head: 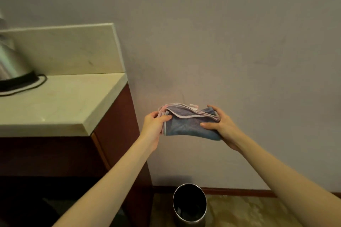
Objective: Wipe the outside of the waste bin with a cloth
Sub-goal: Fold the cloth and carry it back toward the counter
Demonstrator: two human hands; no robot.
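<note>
A folded blue cloth (186,125) with pale pink edging hangs in the air in front of the wall, held at both ends. My left hand (154,125) grips its left end, thumb on top. My right hand (220,125) grips its right end, thumb lying across the front. Far below, on the floor by the wall, stands a round metal waste bin (190,222) with a dark open mouth and something dark inside. Neither hand is near the bin.
A dark red wooden cabinet (118,143) with a pale stone countertop (60,105) stands at the left, right beside the bin. A steel kettle (9,61) on a black base sits on the counter. The floor (249,212) is tan, with a wooden skirting board.
</note>
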